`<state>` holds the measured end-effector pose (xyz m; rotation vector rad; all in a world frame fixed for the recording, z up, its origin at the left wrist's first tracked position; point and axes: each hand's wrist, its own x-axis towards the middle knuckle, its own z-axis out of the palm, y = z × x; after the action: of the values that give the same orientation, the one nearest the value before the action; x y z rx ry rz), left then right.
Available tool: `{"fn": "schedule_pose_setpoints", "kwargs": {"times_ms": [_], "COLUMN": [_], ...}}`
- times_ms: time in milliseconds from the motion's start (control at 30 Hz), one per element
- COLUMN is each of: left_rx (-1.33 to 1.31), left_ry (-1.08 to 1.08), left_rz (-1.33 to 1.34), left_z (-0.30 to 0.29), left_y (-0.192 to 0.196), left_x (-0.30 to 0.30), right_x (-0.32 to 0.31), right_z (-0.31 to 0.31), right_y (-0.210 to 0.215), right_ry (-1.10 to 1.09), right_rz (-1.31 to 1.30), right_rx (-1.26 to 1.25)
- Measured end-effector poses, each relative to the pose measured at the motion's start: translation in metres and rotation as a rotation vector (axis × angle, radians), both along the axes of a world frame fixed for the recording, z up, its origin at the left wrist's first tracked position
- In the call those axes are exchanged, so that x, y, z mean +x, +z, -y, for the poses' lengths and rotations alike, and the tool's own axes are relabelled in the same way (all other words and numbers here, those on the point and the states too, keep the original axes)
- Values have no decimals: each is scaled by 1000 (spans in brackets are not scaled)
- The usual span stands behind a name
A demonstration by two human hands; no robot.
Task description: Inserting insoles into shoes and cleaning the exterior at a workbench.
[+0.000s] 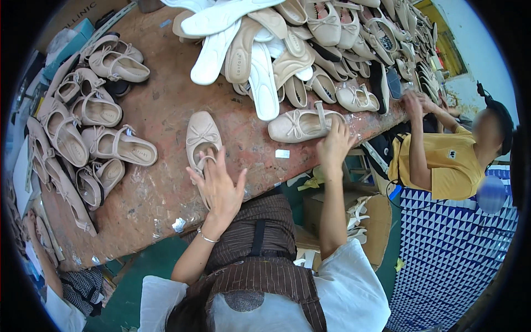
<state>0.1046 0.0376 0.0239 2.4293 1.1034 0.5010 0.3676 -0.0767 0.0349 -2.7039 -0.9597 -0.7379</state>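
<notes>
I see the left hand spread wide over one shoe on the table, the right hand half-curled at another shoe; I can't tell if either grips. The shoes at left look done, the big heap doesn't

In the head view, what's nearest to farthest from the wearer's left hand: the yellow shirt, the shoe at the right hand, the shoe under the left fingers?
1. Left shoe: right under the left hand.
2. Right shoe: to the right, at the right hand.
3. Yellow shirt: far right.
</notes>
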Motion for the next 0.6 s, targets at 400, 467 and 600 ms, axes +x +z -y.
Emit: {"fn": "schedule_pose_setpoints", "kwargs": {"times_ms": [400,467,600], "left_rx": [-383,-298,-209], "left_ry": [-13,-66,-54], "left_rz": [187,170,-29], "left_z": [-25,-39,-45], "left_y": [25,22,10], "left_x": [-24,-54,-77], "right_x": [-159,-143,-103], "right_z": [-53,-71,-105], "right_y": [21,48,83], "right_ry": [833,995,1188], "right_rz": [-1427,-1626,-1418], "right_rx": [353,71,91]}}
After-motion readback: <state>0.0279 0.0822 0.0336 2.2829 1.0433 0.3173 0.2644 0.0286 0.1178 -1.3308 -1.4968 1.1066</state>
